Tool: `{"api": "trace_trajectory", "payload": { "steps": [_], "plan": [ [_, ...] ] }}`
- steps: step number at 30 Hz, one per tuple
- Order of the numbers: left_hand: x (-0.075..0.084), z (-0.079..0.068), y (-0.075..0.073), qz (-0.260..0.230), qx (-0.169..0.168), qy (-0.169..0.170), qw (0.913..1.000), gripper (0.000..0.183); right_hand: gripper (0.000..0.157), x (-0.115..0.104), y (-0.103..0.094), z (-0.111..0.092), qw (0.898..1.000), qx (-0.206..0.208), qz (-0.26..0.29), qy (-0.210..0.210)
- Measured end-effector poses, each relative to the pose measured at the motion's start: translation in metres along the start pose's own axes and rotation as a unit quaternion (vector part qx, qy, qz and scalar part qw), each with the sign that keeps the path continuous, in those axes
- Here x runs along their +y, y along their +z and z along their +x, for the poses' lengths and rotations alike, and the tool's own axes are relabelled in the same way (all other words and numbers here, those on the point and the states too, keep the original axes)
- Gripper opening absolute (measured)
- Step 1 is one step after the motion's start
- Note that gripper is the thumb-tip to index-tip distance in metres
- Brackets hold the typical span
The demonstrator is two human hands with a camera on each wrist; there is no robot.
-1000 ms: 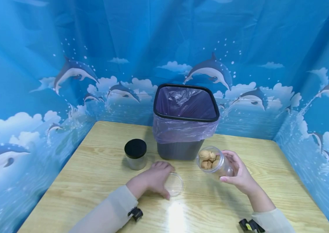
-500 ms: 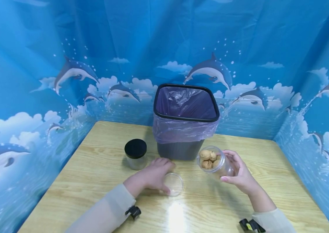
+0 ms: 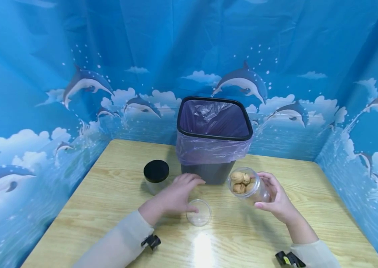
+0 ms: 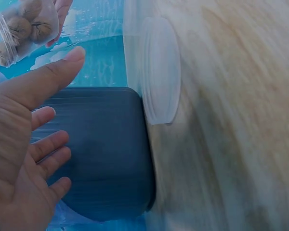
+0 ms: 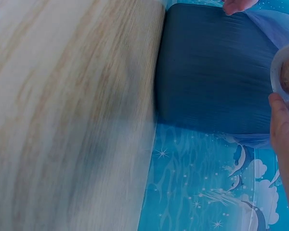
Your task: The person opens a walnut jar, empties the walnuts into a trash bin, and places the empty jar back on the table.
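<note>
Currently the left hand (image 3: 175, 195), fingers spread and holding nothing, hovers by a clear lid (image 3: 201, 216) flat on the desk (image 3: 108, 197) before the bin (image 3: 214, 173), while rightward an uncapped jar (image 3: 262, 193) of walnuts (image 3: 237, 176) tilts within the curled right hand (image 3: 278, 204), where tipping further could spill them

High head view facing forward-down, close wrist views turned sideways, walnut jar (image 3: 261, 194) shared
</note>
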State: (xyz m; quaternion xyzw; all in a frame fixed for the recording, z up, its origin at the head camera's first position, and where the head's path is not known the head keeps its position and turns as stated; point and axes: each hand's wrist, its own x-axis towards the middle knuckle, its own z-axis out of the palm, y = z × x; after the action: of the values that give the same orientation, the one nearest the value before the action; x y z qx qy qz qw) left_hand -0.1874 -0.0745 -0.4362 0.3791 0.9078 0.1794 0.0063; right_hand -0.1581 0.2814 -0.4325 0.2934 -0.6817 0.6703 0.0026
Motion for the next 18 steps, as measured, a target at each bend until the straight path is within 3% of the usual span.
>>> {"api": "trace_trajectory", "payload": {
  "steps": [11, 18],
  "plan": [
    [0.006, 0.001, -0.016, 0.022, 0.041, 0.043, 0.998, 0.089, 0.084, 0.0, -0.002, 0.0, 1.0, 0.001, 0.004, -0.008],
    [0.008, 0.001, -0.027, 0.031, 0.091, 0.075, 0.9925, 0.077, 0.083, -0.001, -0.002, -0.001, 1.0, 0.007, -0.003, -0.004]
  ]
}}
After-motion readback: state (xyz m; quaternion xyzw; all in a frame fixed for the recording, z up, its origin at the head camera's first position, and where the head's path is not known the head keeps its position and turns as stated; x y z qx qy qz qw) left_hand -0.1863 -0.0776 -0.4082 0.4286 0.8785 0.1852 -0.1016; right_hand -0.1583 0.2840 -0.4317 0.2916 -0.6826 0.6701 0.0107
